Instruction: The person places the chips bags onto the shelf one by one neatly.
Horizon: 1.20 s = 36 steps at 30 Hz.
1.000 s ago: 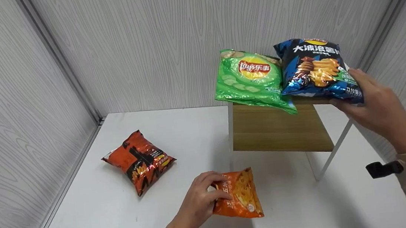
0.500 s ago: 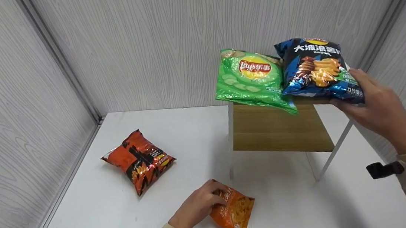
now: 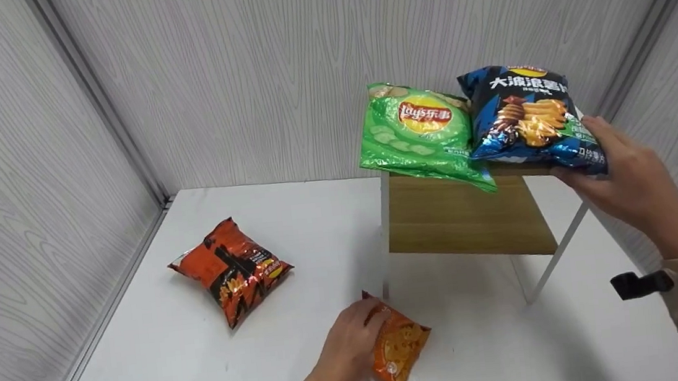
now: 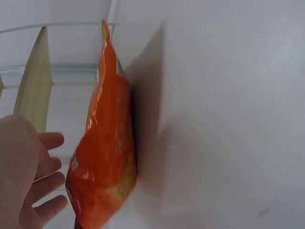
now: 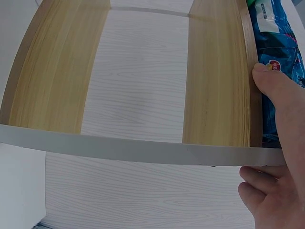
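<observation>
At the lower middle of the head view, a small orange bag [image 3: 401, 349] is seen on the white tabletop [image 3: 208, 377], its upper-left side overlapped by the left hand [image 3: 345, 348], whose fingers are loosely extended and slightly parted (whether the bag is touched by them cannot be told). At the right of the frame, a small wooden shelf [image 3: 472, 215] is gripped at its upper corner by the right hand [image 3: 636, 177], the thumb being pressed to the board's edge. On the shelf's top, a green bag [image 3: 417, 130] and a dark blue bag [image 3: 528, 119] are laid side by side. Left of centre, a red and black bag [image 3: 231, 269] is rested on the tabletop, well apart from both hands.
</observation>
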Available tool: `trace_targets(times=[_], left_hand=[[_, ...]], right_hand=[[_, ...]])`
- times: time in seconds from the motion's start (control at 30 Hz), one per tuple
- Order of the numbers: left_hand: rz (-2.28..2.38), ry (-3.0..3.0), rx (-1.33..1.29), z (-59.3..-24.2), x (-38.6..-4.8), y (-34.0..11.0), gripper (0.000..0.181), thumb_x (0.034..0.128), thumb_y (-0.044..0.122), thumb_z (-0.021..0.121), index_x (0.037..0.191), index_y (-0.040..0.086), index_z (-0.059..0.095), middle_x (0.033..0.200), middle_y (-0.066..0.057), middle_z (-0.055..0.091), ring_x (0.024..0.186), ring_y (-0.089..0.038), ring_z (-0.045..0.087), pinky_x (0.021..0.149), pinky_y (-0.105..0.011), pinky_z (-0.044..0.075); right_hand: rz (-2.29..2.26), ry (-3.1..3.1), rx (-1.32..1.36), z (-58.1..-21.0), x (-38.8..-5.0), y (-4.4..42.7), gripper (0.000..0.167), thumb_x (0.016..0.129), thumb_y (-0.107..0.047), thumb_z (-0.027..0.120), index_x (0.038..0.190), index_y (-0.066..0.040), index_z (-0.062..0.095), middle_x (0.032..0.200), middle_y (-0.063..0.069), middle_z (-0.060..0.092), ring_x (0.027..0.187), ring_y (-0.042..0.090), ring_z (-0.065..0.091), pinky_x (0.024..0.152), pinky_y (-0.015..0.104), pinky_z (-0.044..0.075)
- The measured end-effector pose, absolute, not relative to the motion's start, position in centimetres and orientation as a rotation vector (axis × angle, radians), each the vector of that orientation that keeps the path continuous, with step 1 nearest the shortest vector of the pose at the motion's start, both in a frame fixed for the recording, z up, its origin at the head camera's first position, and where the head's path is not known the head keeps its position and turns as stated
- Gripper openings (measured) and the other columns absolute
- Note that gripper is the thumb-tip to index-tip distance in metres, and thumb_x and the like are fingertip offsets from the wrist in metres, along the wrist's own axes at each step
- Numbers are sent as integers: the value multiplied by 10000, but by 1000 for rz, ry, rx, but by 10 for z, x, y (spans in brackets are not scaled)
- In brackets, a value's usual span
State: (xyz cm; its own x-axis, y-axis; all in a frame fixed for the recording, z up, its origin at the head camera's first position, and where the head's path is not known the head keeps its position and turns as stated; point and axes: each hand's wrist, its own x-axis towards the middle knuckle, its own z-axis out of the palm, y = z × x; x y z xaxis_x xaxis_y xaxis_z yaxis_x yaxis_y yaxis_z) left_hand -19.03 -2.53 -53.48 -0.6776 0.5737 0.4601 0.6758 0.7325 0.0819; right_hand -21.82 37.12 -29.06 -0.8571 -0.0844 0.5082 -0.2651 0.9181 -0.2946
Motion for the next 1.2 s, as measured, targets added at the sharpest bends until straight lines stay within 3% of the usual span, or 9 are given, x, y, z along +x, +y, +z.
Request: trace_targets(times=[0.13, 0.2, 0.33, 0.43, 0.6, 0.83, 1.0, 1.2], left_hand=[[-309, -2614, -771, -533, -179, -6, 461, 896, 293, 721, 1293, 98, 592, 1319, -77, 591, 1202, -231, 566, 980, -387, 525], [-288, -2705, -664, -534, -174, 1, 587, 897, 454, 681, 1342, 91, 560, 1363, -92, 569, 1221, -251, 539, 955, -401, 505], [-235, -2874, -516, -538, -167, 11, 974, 776, 744, 635, 1452, 64, 462, 1491, -147, 462, 1304, -301, 461, 983, -464, 438], [-227, -2956, -486, -542, -165, 15, 1107, 717, 811, 626, 1490, 48, 414, 1555, -179, 385, 1377, -339, 410, 1075, -518, 394], [-275, -3122, -487, -548, -163, 15, 1119, 731, 799, 627, 1518, 49, 365, 1605, -209, 283, 1466, -390, 301, 1159, -589, 309], [-303, -3077, -579, -552, -161, 6, 807, 905, 541, 627, 1487, 35, 391, 1593, -253, 270, 1473, -426, 271, 1166, -605, 286], [-325, -3074, -634, -554, -163, 2, 726, 862, 373, 682, 1437, 13, 422, 1569, -285, 288, 1467, -444, 267, 1147, -649, 256], [-219, -3094, -552, -561, -164, 4, 808, 884, 556, 653, 1477, 79, 384, 1576, -218, 337, 1468, -379, 311, 1094, -715, 260]], right_hand=[[493, -2582, 245, -290, -218, 371, 859, 908, -353, 714, 1578, -107, 237, 1587, 246, 300, 1400, 541, 323, 1074, 718, 290], [492, -2585, 242, -291, -218, 371, 861, 909, -357, 713, 1579, -109, 234, 1589, 244, 298, 1398, 543, 325, 1073, 720, 290], [500, -2586, 240, -292, -219, 372, 863, 908, -361, 713, 1580, -110, 232, 1594, 245, 287, 1401, 548, 315, 1075, 722, 283], [504, -2584, 244, -292, -220, 373, 861, 908, -358, 713, 1580, -111, 234, 1594, 244, 288, 1399, 550, 317, 1073, 723, 284], [503, -2578, 245, -292, -219, 373, 861, 900, -351, 725, 1575, -106, 251, 1588, 242, 303, 1391, 549, 332, 1068, 720, 298], [501, -2568, 249, -290, -219, 372, 861, 900, -324, 729, 1578, -113, 241, 1589, 247, 296, 1401, 542, 323, 1087, 708, 283], [489, -2561, 250, -291, -218, 372, 855, 902, -337, 725, 1576, -110, 249, 1584, 255, 301, 1400, 543, 324, 1093, 705, 277], [490, -2558, 258, -293, -219, 371, 856, 900, -335, 728, 1573, -100, 254, 1583, 249, 308, 1400, 538, 329, 1096, 697, 283]])
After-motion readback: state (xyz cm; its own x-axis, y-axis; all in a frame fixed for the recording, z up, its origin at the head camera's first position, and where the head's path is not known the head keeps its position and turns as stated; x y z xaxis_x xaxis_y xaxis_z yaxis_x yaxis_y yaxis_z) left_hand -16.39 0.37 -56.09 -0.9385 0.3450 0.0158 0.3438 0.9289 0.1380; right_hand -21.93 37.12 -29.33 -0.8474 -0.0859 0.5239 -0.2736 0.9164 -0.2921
